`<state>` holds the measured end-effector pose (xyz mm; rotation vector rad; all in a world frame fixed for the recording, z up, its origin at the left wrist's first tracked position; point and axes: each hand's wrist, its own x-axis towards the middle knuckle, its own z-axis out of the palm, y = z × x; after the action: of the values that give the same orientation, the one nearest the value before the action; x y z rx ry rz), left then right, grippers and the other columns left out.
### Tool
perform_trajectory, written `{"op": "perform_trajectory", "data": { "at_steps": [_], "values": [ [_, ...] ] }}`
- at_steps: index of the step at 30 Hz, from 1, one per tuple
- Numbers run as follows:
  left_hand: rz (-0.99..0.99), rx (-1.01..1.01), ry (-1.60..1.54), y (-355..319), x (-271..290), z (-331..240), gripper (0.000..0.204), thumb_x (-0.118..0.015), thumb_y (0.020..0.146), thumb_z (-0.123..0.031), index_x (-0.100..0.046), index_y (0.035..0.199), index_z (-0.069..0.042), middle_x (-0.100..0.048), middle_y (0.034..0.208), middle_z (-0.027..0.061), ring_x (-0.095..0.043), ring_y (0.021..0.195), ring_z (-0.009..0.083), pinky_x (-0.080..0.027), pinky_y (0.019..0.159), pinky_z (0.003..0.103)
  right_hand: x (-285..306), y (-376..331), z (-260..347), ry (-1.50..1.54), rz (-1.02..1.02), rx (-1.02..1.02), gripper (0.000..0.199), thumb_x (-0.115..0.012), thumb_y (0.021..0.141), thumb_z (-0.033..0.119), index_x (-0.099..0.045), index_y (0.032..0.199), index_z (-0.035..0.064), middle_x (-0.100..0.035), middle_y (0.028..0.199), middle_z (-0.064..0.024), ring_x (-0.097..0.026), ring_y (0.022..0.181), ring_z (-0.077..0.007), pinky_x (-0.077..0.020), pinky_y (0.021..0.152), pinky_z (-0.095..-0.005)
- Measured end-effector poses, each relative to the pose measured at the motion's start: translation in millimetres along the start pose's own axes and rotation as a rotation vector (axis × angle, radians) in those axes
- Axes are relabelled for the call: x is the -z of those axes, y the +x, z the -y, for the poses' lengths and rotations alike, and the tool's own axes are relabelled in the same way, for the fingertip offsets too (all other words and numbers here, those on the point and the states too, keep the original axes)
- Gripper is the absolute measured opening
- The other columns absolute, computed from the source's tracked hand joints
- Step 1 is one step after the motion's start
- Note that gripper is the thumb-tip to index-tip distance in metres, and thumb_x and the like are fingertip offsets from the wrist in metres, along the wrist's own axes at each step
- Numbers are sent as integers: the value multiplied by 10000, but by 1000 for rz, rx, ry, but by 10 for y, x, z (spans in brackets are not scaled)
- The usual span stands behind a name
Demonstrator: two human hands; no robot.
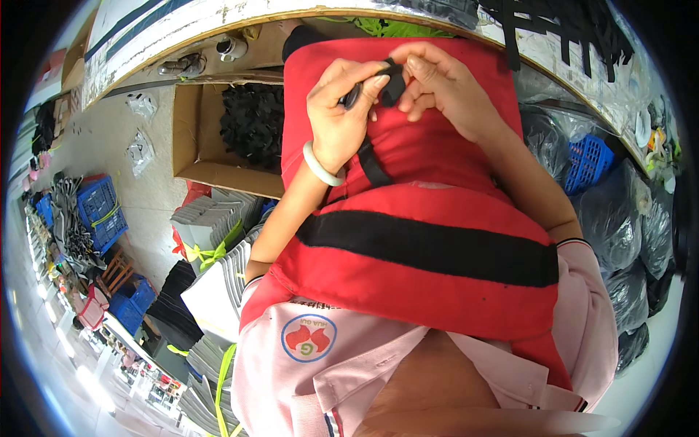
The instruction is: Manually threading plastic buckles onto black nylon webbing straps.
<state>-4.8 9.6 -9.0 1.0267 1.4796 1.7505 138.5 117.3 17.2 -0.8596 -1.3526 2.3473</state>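
Note:
Both hands are raised together over the red apron [437, 164] on my lap. My left hand [339, 109], with a pale bangle [320, 166] at its wrist, pinches a short, curled black strip [394, 86] between thumb and fingers. A dark, rounded end [352, 96] shows in the same hand; I cannot tell whether it belongs to the strip. My right hand [444, 86] has its thumb and forefinger closed at the strip's upper end, with the other fingers loosely curled. Below my left wrist, a black band [374, 164] runs down the apron.
An open cardboard box [196, 169] of black pieces [251, 124] stands left of my lap. Tied stacks of grey sheets [211, 218] lie nearer. A worktable edge [291, 13] crosses ahead, with black strips [564, 29] hanging at right. Plastic bags [608, 211] and a blue basket [588, 162] sit right.

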Motion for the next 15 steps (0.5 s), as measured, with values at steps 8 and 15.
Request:
{"op": "perform_trajectory", "data": {
  "at_steps": [8,15],
  "values": [
    [179,-178,239,-113,99,-157,221,-746,743,32,-714,950,-42,-614,847,74,-616,769,183,-506,664,269,220,32,78,-297,171,-53,238,-647,907,262,-655,993,41,-602,836,-1,-563,671,-69,-480,638,-211],
    [248,-261,287,-141,91,-271,258,-759,709,52,-727,938,-62,-579,874,55,-596,755,172,-492,617,273,163,-8,64,-72,84,-80,182,-667,892,206,-646,970,43,-623,880,-3,-587,794,-75,-499,756,-220]
  ]
}}
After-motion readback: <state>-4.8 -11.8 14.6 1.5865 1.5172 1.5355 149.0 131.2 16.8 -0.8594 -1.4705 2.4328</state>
